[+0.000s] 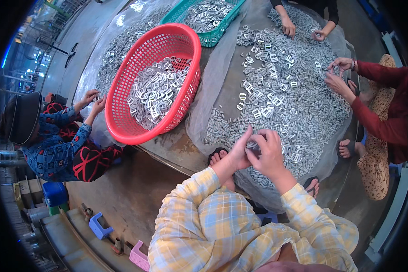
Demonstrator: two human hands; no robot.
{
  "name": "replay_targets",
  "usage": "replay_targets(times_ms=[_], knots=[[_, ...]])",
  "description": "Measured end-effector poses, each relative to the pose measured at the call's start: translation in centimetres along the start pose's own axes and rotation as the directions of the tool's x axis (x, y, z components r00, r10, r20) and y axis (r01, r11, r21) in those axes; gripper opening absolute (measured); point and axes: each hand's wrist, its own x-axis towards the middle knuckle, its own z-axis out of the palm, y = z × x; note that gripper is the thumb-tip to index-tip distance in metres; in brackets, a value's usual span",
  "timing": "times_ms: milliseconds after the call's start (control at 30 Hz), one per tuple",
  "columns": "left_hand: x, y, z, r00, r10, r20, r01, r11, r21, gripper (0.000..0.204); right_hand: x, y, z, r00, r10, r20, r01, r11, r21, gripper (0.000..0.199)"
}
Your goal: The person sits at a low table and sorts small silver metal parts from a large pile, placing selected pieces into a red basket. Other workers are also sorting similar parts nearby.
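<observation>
My left hand (240,152) and my right hand (269,154) meet over the near edge of a heap of small parts. Between their fingers is a small grey metal piece (252,145), mostly covered, so its exact shape does not show. The left thumb points up along it, and the right fingers curl round it from the other side. Beyond my hands spread many small grey metal pellets (222,126), with flat silver metal buckles (257,113) scattered on top. Both lie on a clear plastic sheet (216,86) over the table.
A red basket (192,68) of silver buckles stands to the left, and a green basket (211,40) behind it. Co-workers' hands work over the pile at the right (340,81), the far side (289,28) and the left (93,103). Small stools (100,226) stand on the floor.
</observation>
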Motion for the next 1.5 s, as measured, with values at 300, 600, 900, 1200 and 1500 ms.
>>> replay_targets(times_ms=[300, 600, 900, 1200, 1500], knots=[[-2.1, 6.6, -2.3, 0.950, 0.313, -0.025, -0.306, 0.940, 0.153, 0.030, 0.3, 2.7, -0.9, 0.960, 0.065, -0.271, -0.075, 0.997, -0.026, 0.034], [-9.9, 22.0, -3.7, -0.288, 0.873, 0.394, 0.396, -0.266, 0.879, 0.079, -6.1, 19.4, -4.2, 0.719, 0.447, -0.533, -0.645, 0.716, -0.269, 0.031], [3.8, 9.7, -4.2, 0.709, 0.535, 0.459, 0.106, -0.724, 0.681, 0.039, -9.4, 19.5, -0.3, 0.785, 0.560, -0.264, -0.618, 0.732, -0.287, 0.045], [8.8, 3.8, -7.7, 0.899, 0.297, 0.321, 0.064, -0.817, 0.574, 0.049, -9.9, 19.7, 1.4, 0.784, 0.573, -0.240, -0.613, 0.775, -0.152, 0.028], [7.6, 6.5, -8.3, 0.844, 0.451, 0.291, 0.045, -0.600, 0.799, 0.051, -10.5, 23.6, 0.2, 0.391, 0.920, 0.024, -0.375, 0.135, 0.917, 0.010]])
